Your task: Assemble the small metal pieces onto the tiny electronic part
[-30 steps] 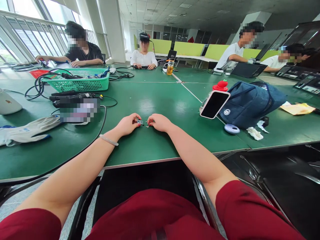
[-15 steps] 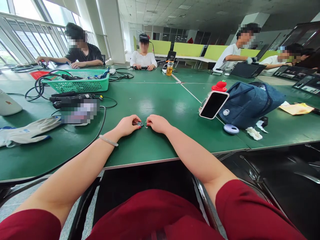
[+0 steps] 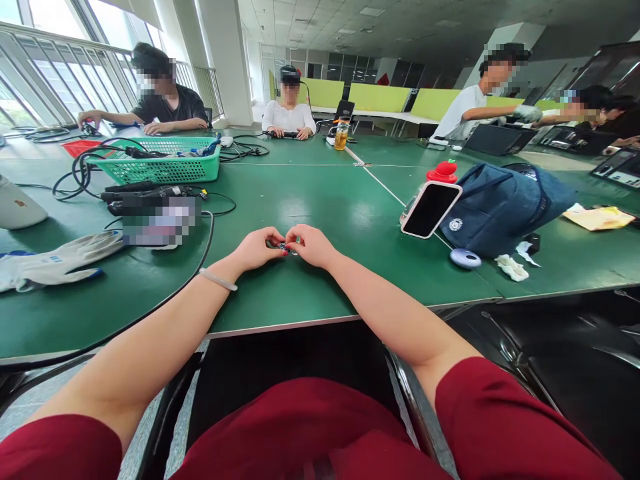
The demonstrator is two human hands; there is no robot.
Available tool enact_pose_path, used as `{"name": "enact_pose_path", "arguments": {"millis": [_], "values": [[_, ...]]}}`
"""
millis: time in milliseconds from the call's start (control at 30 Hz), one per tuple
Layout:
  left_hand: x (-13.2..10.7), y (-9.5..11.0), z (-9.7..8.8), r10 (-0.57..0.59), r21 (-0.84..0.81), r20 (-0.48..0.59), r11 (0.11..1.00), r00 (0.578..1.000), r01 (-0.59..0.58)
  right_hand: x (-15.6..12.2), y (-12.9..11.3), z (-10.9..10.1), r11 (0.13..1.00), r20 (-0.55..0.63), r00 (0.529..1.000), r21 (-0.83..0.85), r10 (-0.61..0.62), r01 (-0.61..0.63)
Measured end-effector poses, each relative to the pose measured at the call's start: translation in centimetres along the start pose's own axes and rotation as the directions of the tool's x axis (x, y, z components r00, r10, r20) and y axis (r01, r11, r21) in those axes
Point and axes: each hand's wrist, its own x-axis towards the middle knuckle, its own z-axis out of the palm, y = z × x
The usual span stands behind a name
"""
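Small dark metal part (image 3: 283, 247) sits pinched between the fingertips of my left hand (image 3: 257, 248) and right hand (image 3: 313, 244). Hands together, fingertips meeting, just over green table (image 3: 320, 200) near its front edge. Pale bracelet (image 3: 217, 279) on left wrist. White work glove (image 3: 55, 260) well to the left. Black phone (image 3: 430, 209) leans by blue fabric bag (image 3: 500, 207) on the right.

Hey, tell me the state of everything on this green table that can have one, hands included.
left hand, fingers pinched on the small part
right hand, fingers pinched on the same small part
red-capped bottle, upright, cap on
phone, screen dark, leaning tilted against the red-capped bottle
blue bag, lying slumped
green basket, holding cables
glove, lying flat, unworn
drink bottle, upright, holding amber liquid
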Motion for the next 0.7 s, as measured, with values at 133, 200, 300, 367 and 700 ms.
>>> {"name": "enact_pose_path", "arguments": {"millis": [133,200,300,367,700], "values": [[0.0,-0.1,-0.2,-0.006,0.145,-0.049,0.989,0.999,0.014,0.0,0.5,-0.6,0.999,0.065,0.997,-0.024,0.045,-0.044],[0.0,-0.1,-0.3,-0.008,0.171,-0.058,0.985,0.998,0.018,0.1,0.8,-0.8,0.995,0.147,0.988,-0.093,0.05,-0.037],[0.0,0.0,-0.3,-0.007,0.19,-0.06,0.982,0.998,0.018,0.1,1.1,-0.8,0.98,0.223,0.972,-0.198,0.075,-0.03],[0.0,0.1,-0.3,-0.014,0.201,-0.067,0.979,0.998,0.027,0.1,1.0,-0.5,0.966,0.224,0.971,-0.258,0.088,-0.028],[-0.1,0.2,-0.2,-0.056,0.26,-0.026,0.964,0.998,0.061,0.0,0.7,0.2,0.913,0.213,0.972,-0.408,0.095,0.0]]}}
